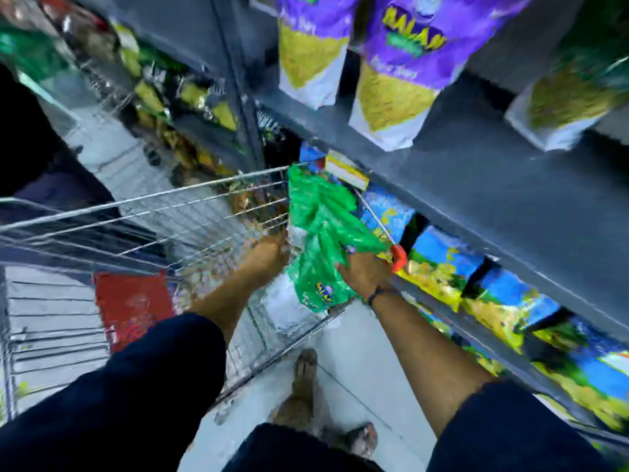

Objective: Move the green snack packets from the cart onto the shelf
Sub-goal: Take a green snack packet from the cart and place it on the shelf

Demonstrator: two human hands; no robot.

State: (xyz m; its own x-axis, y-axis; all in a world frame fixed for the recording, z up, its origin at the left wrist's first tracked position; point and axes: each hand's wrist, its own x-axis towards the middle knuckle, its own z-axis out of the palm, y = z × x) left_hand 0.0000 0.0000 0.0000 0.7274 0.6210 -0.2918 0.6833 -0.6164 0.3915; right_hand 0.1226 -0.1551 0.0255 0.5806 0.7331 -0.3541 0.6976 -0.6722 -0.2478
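Green snack packets are bunched together at the centre of the view, above the cart's right-hand rim and not yet on any shelf.

1. Nearest the camera, at 6 o'clock: dark sleeves, bare forearms and sandalled feet on a pale floor.
2. Right hand: closed on the lower edge of the green bunch, at about 4 o'clock from the bunch's centre.
3. Left hand: lowered inside the cart at 9 o'clock from the bunch. Blur prevents telling whether it grips anything.
4. Cart contents: a red pack toward 8 o'clock and pale, indistinct items beneath the bunch. Whether more green packets remain inside cannot be confirmed.
5. Progress, as a judgement: pickup is under way; transfer and placement remain.
6. Clearance: the cart stands just beside the shelving. A red rim corner cap lies just beside the right hand, and the grey shelf edge overhangs at 2 o'clock, carrying a price tag. Blue-and-yellow packets fill the tier below.
7. Farthest, at 12 o'clock: purple packets stand on the upper shelf, with bare board between and in front of them.
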